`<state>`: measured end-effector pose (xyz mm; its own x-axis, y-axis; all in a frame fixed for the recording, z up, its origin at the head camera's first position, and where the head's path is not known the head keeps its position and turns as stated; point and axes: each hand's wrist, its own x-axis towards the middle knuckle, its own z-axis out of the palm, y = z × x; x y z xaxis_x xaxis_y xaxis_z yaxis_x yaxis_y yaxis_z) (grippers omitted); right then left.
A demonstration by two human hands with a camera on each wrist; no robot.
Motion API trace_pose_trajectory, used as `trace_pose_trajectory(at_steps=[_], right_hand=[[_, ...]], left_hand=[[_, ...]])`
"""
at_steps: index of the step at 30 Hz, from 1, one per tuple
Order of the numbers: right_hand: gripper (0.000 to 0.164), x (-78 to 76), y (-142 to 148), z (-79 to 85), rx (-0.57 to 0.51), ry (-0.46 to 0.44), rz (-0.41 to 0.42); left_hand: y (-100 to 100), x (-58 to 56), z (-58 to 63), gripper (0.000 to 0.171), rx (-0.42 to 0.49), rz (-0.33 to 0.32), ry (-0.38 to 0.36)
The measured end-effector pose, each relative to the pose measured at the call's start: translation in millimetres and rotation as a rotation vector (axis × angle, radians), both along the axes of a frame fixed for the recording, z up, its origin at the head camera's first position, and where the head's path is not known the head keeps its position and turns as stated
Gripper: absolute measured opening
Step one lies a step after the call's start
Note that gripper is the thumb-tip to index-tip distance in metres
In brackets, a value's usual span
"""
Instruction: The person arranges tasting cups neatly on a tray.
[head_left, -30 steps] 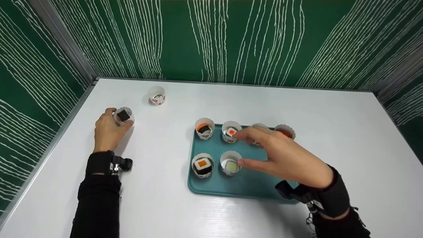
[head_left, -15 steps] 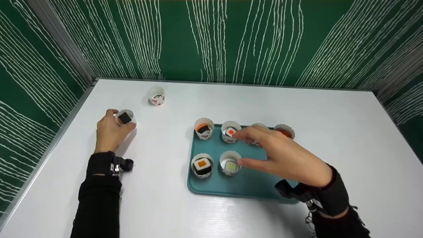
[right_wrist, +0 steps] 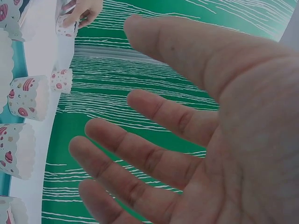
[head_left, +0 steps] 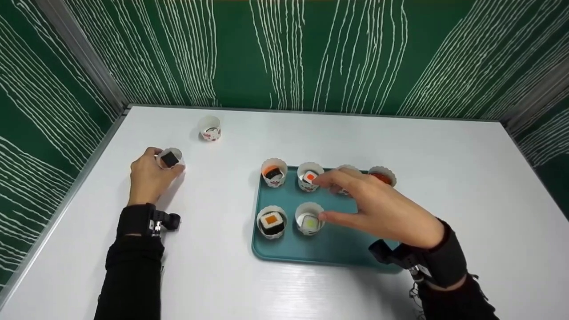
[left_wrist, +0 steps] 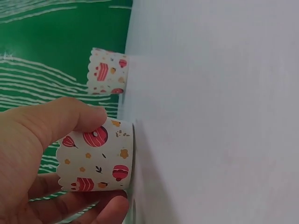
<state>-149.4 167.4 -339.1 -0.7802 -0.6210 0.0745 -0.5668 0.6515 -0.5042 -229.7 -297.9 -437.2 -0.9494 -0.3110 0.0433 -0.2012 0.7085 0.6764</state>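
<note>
At the table's left, my left hand grips a white paper baking cup printed with red sweets, thumb on one side and fingers curled round the other. A dark block, like a nori-wrapped sushi piece, sits inside that cup. In the left wrist view the cup's base is right at the white tabletop. My right hand hovers over the teal tray, fingers spread and holding nothing. Below its thumb stands a cup with a green-centred sushi piece. Its fingers partly hide a cup in the back row.
More cups line the tray: one with orange and black sushi, one with a red-centred roll, one with red filling and one with an orange-centred roll. Another cup stands at the back left. Green walls enclose the table.
My left hand has shifted slightly right and nearer to me, with the cup in its grip. The right hand has stayed nearly still over the tray.
</note>
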Motion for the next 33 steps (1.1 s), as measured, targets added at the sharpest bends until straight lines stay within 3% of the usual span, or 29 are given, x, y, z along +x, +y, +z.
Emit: trace_pose_trajectory(at_steps=[33], right_hand=[[0.056, -4.8, 3.4, -1.7, 0.002, -0.022, -0.004]], left_hand=[[41.6, 12.9, 43.0, 0.060, -0.047, -0.130, 0.146]])
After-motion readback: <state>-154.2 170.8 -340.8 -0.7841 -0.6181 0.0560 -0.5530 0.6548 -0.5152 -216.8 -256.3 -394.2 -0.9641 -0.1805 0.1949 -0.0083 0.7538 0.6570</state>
